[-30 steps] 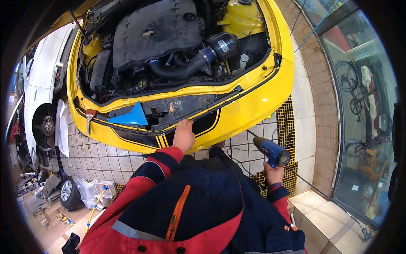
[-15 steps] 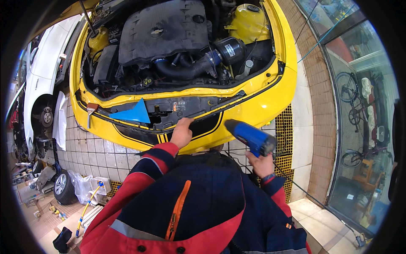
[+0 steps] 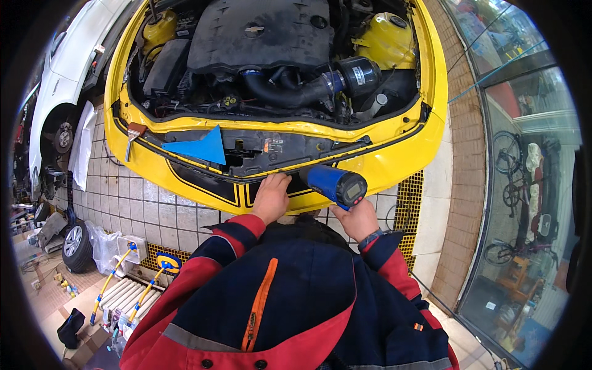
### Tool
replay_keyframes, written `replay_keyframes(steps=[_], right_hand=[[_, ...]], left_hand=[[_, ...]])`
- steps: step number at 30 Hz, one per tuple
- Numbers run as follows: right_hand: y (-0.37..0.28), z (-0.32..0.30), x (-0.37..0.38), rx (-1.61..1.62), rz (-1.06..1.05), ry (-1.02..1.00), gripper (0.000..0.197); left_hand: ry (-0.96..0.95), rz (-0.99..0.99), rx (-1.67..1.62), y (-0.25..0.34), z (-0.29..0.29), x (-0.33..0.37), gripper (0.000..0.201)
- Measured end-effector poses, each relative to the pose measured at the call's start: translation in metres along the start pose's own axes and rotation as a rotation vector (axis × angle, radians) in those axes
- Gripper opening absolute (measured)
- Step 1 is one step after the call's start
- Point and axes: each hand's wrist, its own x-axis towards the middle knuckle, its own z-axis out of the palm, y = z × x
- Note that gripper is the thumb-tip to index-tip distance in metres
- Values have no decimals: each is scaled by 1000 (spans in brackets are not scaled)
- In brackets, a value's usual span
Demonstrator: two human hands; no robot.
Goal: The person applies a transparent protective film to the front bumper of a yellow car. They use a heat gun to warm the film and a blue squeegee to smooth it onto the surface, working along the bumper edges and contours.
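My left hand [image 3: 272,196] lies flat, palm down, on the black film-like stripe [image 3: 209,187] across the front of the yellow car [image 3: 376,166]. Its fingers are stretched toward the panel's upper edge. A blue heat gun [image 3: 338,185] with a small display at its back is gripped in my right hand [image 3: 359,221]. Its dark nozzle points left and forward at the panel, just right of my left fingers. On the ledge behind rest a blue triangular plastic sheet [image 3: 200,146] and a tool with a brown end and a metal-coloured shank [image 3: 132,139].
The engine bay lies exposed, with a black engine cover [image 3: 259,37]. To the left are a white car [image 3: 68,49], a loose wheel [image 3: 77,246] and a white radiator-like rack [image 3: 126,296]. A glass door [image 3: 524,185] stands at right. A cable [image 3: 450,308] trails across the floor.
The heat gun has moved left and its nozzle is now close to my left hand. My left hand has flattened onto the panel. The whole view has shifted slightly.
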Motion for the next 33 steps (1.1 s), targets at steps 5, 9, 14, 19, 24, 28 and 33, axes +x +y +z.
replay_keyframes(steps=[5, 9, 14, 19, 24, 28, 33], right_hand=[[34, -23, -14, 129, 110, 87, 35], [89, -47, -49, 383, 434, 224, 18], [150, -60, -105, 539, 620, 408, 18], [179, -61, -127, 357, 750, 350, 28], [172, -50, -107, 505, 604, 416, 24], [161, -54, -93, 544, 563, 327, 21], [137, -66, -80, 600, 483, 193, 23]], left_hand=[[-91, 3, 23, 14, 12, 22, 62], [-118, -78, -51, 16, 20, 37, 59], [-141, -111, 61, 18, 33, 48, 50], [-221, -65, 253, 16, 46, 50, 49], [-50, -449, -293, -25, 26, 65, 38], [-81, -219, -19, -8, 31, 58, 40], [-130, -85, 87, 39, 50, 58, 49]])
